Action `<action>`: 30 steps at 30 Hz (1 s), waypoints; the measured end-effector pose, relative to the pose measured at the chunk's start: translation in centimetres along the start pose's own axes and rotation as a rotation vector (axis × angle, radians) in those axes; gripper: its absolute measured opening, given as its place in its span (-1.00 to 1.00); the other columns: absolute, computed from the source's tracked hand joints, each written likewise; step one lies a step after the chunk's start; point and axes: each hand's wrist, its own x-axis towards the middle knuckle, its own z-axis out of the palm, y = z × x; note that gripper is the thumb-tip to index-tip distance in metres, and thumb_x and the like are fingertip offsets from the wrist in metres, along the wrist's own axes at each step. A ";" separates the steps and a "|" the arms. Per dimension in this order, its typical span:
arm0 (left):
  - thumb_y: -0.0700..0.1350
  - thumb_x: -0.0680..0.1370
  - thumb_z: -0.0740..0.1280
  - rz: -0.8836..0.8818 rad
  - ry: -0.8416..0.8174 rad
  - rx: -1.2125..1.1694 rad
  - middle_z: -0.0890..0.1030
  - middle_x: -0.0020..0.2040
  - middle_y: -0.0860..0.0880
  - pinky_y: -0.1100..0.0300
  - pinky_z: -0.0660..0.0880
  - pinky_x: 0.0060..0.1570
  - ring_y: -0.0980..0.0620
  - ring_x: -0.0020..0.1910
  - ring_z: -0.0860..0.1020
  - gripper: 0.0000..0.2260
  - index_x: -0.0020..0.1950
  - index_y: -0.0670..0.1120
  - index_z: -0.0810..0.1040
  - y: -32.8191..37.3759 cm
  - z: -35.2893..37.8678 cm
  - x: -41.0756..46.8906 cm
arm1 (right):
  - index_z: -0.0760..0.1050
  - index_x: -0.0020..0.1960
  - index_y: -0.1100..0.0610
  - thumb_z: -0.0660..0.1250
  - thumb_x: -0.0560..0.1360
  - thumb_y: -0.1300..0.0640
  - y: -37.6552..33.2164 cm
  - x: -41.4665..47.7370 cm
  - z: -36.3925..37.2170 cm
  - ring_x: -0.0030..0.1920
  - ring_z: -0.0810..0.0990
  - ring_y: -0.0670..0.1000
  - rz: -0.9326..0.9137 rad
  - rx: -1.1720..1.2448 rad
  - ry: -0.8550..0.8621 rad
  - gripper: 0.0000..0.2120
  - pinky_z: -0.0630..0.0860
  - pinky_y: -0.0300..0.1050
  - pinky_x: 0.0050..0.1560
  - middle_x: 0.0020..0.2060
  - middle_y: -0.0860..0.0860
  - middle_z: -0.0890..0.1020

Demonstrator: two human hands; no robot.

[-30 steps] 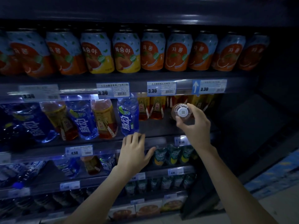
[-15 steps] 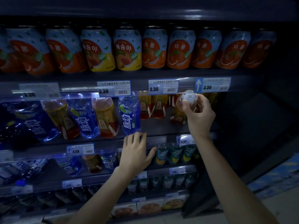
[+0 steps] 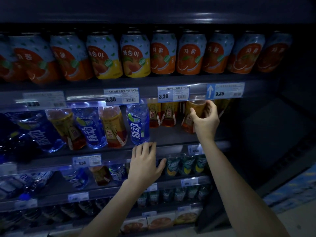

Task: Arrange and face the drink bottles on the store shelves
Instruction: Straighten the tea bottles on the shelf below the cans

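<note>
Where the dim light falls across the dark metal store shelves [image 3: 171, 136], the whole centre of the frame is rows of drinks. Along the top runs a line of orange and yellow fruit-drink cans [image 3: 135, 55] above white price tags [image 3: 173, 94]. On the middle shelf, at left, stand blue-labelled clear plastic water bottles [image 3: 138, 123] mixed with amber tea bottles [image 3: 112, 127], several leaning.

Just right of centre, the right hand [image 3: 206, 121] has its grip closed around the shoulder of one amber plastic tea bottle with a yellow label [image 3: 188, 121], which tilts slightly while its base sits on or near the middle shelf; I cannot tell if it touches. Its cap is hidden behind the price rail.

Lower centre, the left hand [image 3: 145, 165] lies flat and open against the shelf edge, holding nothing, fingertips just below the nearest blue bottle.

I would judge the full bottle fairly heavy for its size, its thin wall giving a little under pressure and possibly slick if chilled. The firm shoulder or the labelled waist looks the best hold for turning the label to the front.
</note>
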 end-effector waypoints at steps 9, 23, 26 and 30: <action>0.24 0.53 0.12 0.007 0.006 0.011 0.49 0.21 -0.12 -0.08 0.35 0.28 -0.16 0.21 0.44 -0.41 0.35 -0.18 0.44 -0.2 0.1 0.1 | 0.36 0.34 0.19 0.56 0.34 0.06 2.4 -2.4 0.6 0.10 0.31 -0.27 0.055 -0.185 -0.009 -0.33 0.19 -0.68 -0.01 0.20 0.07 0.45; 0.23 0.52 0.14 0.014 0.022 0.003 0.50 0.19 -0.11 -0.08 0.38 0.24 -0.16 0.18 0.45 -0.41 0.34 -0.18 0.45 -0.2 0.1 0.2 | 0.30 0.31 0.22 0.59 0.26 -0.09 2.3 -2.1 1.9 0.23 0.41 0.09 0.118 -0.301 0.039 -0.21 0.45 -0.02 0.16 0.24 0.13 0.40; 0.23 0.52 0.15 0.016 0.029 0.009 0.50 0.19 -0.11 -0.08 0.39 0.23 -0.16 0.17 0.45 -0.41 0.33 -0.18 0.45 -0.3 0.2 0.1 | 0.32 0.33 0.17 0.56 0.29 -0.09 2.7 -2.1 1.8 0.23 0.45 0.10 0.124 -0.298 0.025 -0.25 0.46 -0.01 0.13 0.23 0.08 0.43; 0.24 0.52 0.14 0.019 0.025 0.015 0.49 0.19 -0.11 -0.08 0.39 0.24 -0.16 0.18 0.45 -0.41 0.34 -0.18 0.45 -0.3 0.3 0.1 | 0.27 0.38 0.06 0.53 0.32 -0.07 3.0 -2.4 1.2 0.22 0.40 -0.04 0.144 -0.237 -0.039 -0.25 0.39 -0.10 0.10 0.27 0.04 0.45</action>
